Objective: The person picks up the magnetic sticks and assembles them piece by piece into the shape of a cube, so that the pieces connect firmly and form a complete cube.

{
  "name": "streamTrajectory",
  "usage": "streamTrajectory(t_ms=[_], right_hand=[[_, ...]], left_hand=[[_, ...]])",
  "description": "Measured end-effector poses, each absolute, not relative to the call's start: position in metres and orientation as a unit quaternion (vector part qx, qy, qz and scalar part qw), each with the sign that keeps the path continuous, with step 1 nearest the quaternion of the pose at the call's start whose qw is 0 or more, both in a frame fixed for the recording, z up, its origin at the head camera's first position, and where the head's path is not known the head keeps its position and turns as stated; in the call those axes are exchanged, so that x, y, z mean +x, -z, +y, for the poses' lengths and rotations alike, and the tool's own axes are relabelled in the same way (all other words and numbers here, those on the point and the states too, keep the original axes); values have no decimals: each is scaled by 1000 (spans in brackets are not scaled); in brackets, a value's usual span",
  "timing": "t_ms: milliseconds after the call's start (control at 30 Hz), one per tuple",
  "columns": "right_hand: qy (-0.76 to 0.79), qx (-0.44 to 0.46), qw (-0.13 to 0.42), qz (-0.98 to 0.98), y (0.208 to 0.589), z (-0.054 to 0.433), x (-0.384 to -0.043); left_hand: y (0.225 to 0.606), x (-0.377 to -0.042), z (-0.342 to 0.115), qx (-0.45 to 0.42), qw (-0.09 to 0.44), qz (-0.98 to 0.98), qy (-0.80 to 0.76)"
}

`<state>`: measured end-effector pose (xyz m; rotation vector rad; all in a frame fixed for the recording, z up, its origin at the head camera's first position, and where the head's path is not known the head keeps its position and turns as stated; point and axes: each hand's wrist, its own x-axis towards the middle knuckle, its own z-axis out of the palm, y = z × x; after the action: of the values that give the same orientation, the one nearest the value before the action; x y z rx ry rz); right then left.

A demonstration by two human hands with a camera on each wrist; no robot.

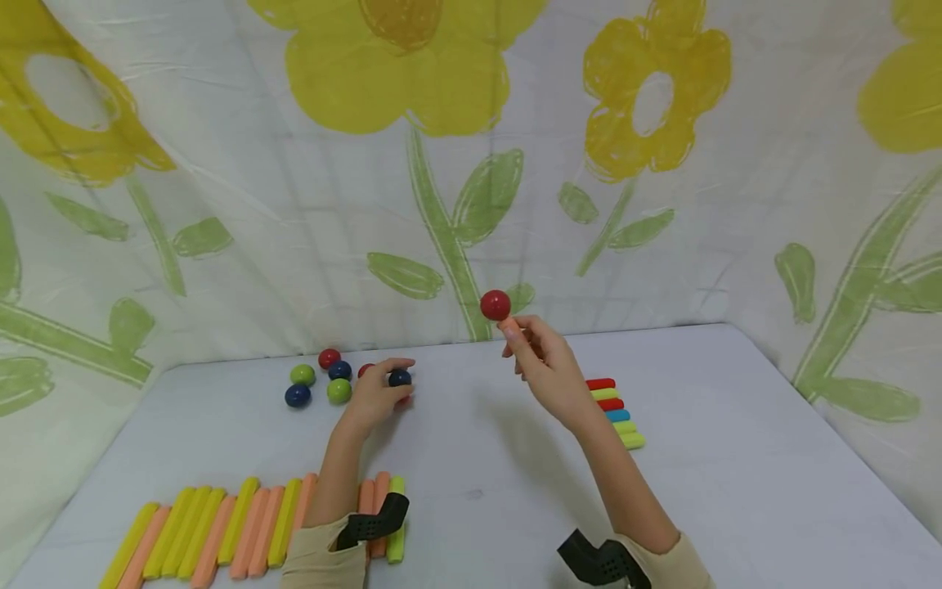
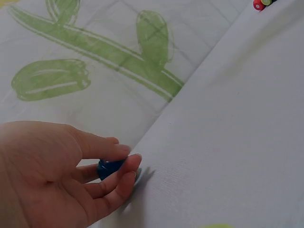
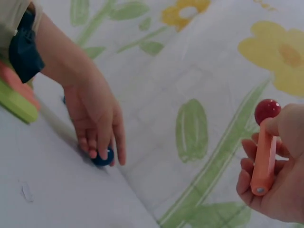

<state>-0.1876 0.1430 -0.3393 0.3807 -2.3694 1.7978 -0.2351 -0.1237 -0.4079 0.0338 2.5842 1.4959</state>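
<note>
My right hand grips an orange stick raised above the table, with thumb and fingers around it. A glossy red ball sits on the stick's upper end, and a small silvery dot shows on its lower end. Over at the back left, my left hand has its thumb and fingers around a dark blue ball, low at the tabletop. Part of that ball is hidden by the fingers in the left wrist view. Beside the left hand lie green balls, blue balls and red balls.
A row of yellow and orange sticks lies at the front left, partly under the left forearm, with a lime stick at its right end. Red, blue and lime sticks lie behind the right forearm. A flower-painted sheet hangs behind the white table.
</note>
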Motion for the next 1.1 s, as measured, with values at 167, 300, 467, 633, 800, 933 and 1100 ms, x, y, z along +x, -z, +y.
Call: streamTrajectory(t_ms=[167,300,467,633,800,933,1100], right_hand=[[-628,124,62,-766,339,143,-189],[-641,118,60,-756,340,143,-189],[-653,98,59,-748,341,144,-190],[-677,69,43,-732,340,144,-190],[-706,47,23,-707,339,145,-190],[-731,26,7,-682,341,143,-192],[-757,-13,-2,-653,346,140,-193]], left_hand=[[411,-236,-126,14,99,852,-514],[412,-236,-126,16,105,850,-516],[412,-235,-126,31,99,844,-526],[405,-233,-125,52,82,846,-524],[396,-232,-124,63,73,842,-531],[390,-231,-121,79,73,828,-551],[380,-228,-116,103,71,809,-574]])
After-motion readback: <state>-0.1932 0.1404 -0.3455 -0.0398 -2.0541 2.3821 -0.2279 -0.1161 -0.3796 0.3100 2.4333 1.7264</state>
